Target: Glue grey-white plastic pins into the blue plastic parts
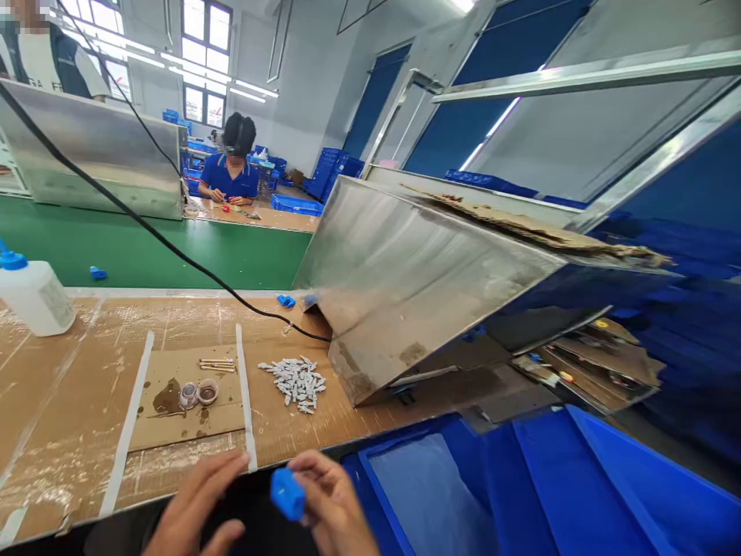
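My right hand [333,502] pinches a small blue plastic part [288,494] at the table's front edge. To the left of it, my left hand [200,506] is held apart from the part, fingers spread and nothing in them. Beyond the hands lies a heap of small light grey pieces [298,382]. A stained cardboard sheet [225,417], with white tape strips along its sides, bears two small round pots [207,391] and several thin sticks [217,364].
A white squeeze bottle [43,297] stands at the left. The metal box [428,286] rises at the right, with blue bins [538,479] below. A black cable [174,251] crosses over the table. Another blue part [285,301] lies near the green belt [248,259]. A co-worker [231,174] sits beyond.
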Demonstrator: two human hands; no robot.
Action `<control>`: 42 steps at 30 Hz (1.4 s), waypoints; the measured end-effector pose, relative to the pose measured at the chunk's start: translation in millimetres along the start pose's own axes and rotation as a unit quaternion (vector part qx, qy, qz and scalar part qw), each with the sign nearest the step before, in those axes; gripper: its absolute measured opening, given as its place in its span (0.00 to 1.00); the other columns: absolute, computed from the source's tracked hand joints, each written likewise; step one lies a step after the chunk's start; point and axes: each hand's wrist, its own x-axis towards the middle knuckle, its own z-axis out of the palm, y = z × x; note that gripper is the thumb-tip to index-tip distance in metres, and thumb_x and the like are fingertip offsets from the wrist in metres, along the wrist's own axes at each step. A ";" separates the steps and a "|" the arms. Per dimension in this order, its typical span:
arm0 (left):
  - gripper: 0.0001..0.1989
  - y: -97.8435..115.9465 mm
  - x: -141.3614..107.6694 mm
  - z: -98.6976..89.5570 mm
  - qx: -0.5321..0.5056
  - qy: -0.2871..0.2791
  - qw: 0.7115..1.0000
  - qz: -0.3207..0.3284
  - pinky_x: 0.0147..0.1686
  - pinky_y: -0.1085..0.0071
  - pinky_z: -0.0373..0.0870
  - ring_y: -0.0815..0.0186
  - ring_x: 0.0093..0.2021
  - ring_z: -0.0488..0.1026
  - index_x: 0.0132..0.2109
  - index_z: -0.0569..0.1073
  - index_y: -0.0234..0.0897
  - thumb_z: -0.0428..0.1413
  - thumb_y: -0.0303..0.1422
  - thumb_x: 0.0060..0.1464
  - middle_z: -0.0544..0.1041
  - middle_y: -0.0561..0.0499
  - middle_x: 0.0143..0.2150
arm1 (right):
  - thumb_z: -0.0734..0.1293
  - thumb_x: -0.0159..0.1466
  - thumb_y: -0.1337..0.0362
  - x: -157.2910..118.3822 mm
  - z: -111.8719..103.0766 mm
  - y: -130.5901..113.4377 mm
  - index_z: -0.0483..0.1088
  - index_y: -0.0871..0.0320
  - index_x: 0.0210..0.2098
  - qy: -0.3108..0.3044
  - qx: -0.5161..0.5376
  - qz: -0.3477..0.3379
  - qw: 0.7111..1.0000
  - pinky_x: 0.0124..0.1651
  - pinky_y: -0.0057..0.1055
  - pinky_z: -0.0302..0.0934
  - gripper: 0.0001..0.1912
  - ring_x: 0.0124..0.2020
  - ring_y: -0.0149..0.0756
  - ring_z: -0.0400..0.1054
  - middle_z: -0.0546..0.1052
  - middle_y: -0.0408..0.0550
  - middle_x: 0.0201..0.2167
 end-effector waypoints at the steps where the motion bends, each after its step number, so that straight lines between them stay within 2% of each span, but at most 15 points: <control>1: 0.18 6.8 0.3 13.5 -0.021 -0.023 0.999 0.019 0.54 0.64 0.74 0.53 0.52 0.77 0.52 0.80 0.52 0.60 0.47 0.55 0.82 0.46 0.52 | 0.74 0.57 0.45 -2.9 20.2 11.6 0.76 0.60 0.35 -0.048 0.027 0.030 0.998 0.19 0.23 0.59 0.22 0.18 0.29 0.65 0.75 0.45 0.21; 4: 0.15 8.3 -0.5 21.6 -0.072 -0.049 0.996 0.008 0.56 0.64 0.72 0.55 0.51 0.78 0.50 0.81 0.52 0.59 0.45 0.57 0.83 0.48 0.50 | 0.72 0.57 0.41 9.1 49.5 24.1 0.77 0.60 0.37 -0.128 0.022 0.063 0.990 0.20 0.23 0.58 0.26 0.18 0.28 0.65 0.75 0.45 0.22; 7: 0.16 -1.2 -3.1 8.4 -0.120 0.028 0.982 -0.141 0.57 0.63 0.71 0.54 0.55 0.75 0.51 0.79 0.50 0.59 0.46 0.57 0.82 0.49 0.52 | 0.69 0.65 0.49 51.8 42.8 8.2 0.78 0.58 0.42 -0.043 -0.193 -0.062 0.978 0.37 0.31 0.68 0.19 0.34 0.36 0.73 0.81 0.50 0.35; 9: 0.19 -4.0 -2.6 2.6 -0.185 0.046 0.958 -0.216 0.53 0.63 0.74 0.55 0.52 0.77 0.53 0.77 0.47 0.59 0.47 0.57 0.82 0.48 0.50 | 0.64 0.69 0.57 90.1 33.3 -3.3 0.78 0.56 0.46 0.006 -0.375 -0.191 0.907 0.54 0.42 0.64 0.14 0.46 0.42 0.70 0.81 0.52 0.44; 11: 0.19 -3.3 0.0 1.6 -0.263 0.028 0.938 -0.223 0.45 0.65 0.76 0.58 0.43 0.78 0.52 0.77 0.44 0.58 0.46 0.58 0.82 0.46 0.47 | 0.63 0.69 0.63 126.3 27.9 -6.6 0.77 0.55 0.50 -0.012 -0.470 -0.225 0.853 0.58 0.48 0.59 0.14 0.49 0.46 0.67 0.79 0.52 0.48; 13: 0.17 -1.7 2.9 3.1 -0.330 0.020 0.921 -0.205 0.39 0.68 0.74 0.63 0.38 0.77 0.51 0.77 0.41 0.58 0.45 0.60 0.81 0.46 0.45 | 0.63 0.68 0.65 152.7 27.4 -1.8 0.77 0.56 0.49 -0.029 -0.485 -0.222 0.846 0.57 0.48 0.58 0.14 0.48 0.47 0.66 0.79 0.54 0.46; 16: 0.16 -1.6 4.0 3.6 -0.401 0.017 0.892 -0.205 0.34 0.69 0.72 0.64 0.37 0.77 0.50 0.77 0.41 0.56 0.44 0.61 0.79 0.46 0.44 | 0.62 0.68 0.63 169.8 28.9 7.8 0.78 0.58 0.44 -0.044 -0.459 -0.213 0.861 0.55 0.47 0.60 0.14 0.45 0.47 0.68 0.79 0.56 0.41; 20: 0.15 -3.9 -0.2 -2.7 -0.416 0.018 0.882 -0.221 0.38 0.69 0.71 0.65 0.39 0.76 0.49 0.78 0.39 0.56 0.43 0.62 0.78 0.45 0.44 | 0.64 0.67 0.54 164.9 22.0 6.4 0.77 0.61 0.43 -0.034 -0.404 -0.190 0.894 0.52 0.46 0.64 0.17 0.43 0.45 0.72 0.78 0.57 0.42; 24: 0.17 -4.0 -3.3 -7.9 -0.438 0.009 0.866 -0.240 0.33 0.69 0.69 0.63 0.35 0.77 0.48 0.77 0.38 0.58 0.45 0.59 0.78 0.47 0.39 | 0.67 0.62 0.45 145.5 14.5 -2.9 0.74 0.61 0.40 -0.023 -0.321 -0.132 0.938 0.39 0.38 0.71 0.24 0.34 0.40 0.76 0.80 0.54 0.35; 27: 0.18 -3.3 -3.9 -9.2 -0.444 0.023 0.852 -0.275 0.32 0.69 0.65 0.67 0.27 0.72 0.45 0.77 0.36 0.58 0.46 0.58 0.75 0.52 0.31 | 0.74 0.55 0.45 128.6 20.8 -8.6 0.76 0.59 0.38 -0.031 -0.149 -0.031 0.988 0.38 0.35 0.73 0.23 0.32 0.38 0.77 0.82 0.51 0.33; 30: 0.17 -4.0 -4.3 -9.8 -0.441 0.045 0.851 -0.281 0.33 0.70 0.62 0.70 0.27 0.67 0.43 0.75 0.35 0.58 0.46 0.58 0.71 0.54 0.27 | 0.77 0.54 0.50 115.7 39.5 -15.1 0.79 0.56 0.36 -0.052 -0.068 0.001 0.996 0.37 0.32 0.73 0.18 0.30 0.36 0.77 0.82 0.46 0.29; 33: 0.17 -6.1 -4.4 -10.9 -0.430 0.049 0.860 -0.270 0.33 0.70 0.59 0.70 0.27 0.64 0.44 0.73 0.36 0.56 0.46 0.60 0.69 0.56 0.27 | 0.73 0.61 0.57 108.9 65.8 -22.4 0.80 0.53 0.38 -0.073 -0.179 -0.115 0.974 0.39 0.30 0.71 0.09 0.32 0.33 0.76 0.81 0.45 0.32; 37: 0.17 -7.5 -3.0 -13.7 -0.413 0.057 0.873 -0.253 0.32 0.70 0.58 0.70 0.27 0.61 0.46 0.71 0.36 0.55 0.45 0.61 0.67 0.56 0.28 | 0.68 0.67 0.67 109.2 99.5 -26.5 0.79 0.54 0.41 -0.116 -0.330 -0.305 0.886 0.45 0.29 0.68 0.06 0.39 0.33 0.75 0.81 0.46 0.37; 39: 0.16 -7.8 -2.0 -15.2 -0.403 0.064 0.880 -0.244 0.31 0.71 0.57 0.70 0.28 0.60 0.45 0.71 0.36 0.55 0.45 0.61 0.66 0.56 0.27 | 0.68 0.67 0.70 112.5 111.8 -24.9 0.78 0.56 0.42 -0.134 -0.347 -0.352 0.859 0.46 0.28 0.68 0.07 0.39 0.32 0.75 0.80 0.46 0.37; 42: 0.15 -9.4 -1.0 -16.7 -0.398 0.067 0.882 -0.242 0.30 0.71 0.57 0.70 0.28 0.60 0.42 0.71 0.36 0.54 0.45 0.62 0.65 0.56 0.27 | 0.67 0.67 0.72 118.4 123.1 -20.2 0.77 0.57 0.42 -0.147 -0.354 -0.376 0.844 0.47 0.28 0.68 0.08 0.40 0.32 0.75 0.80 0.47 0.38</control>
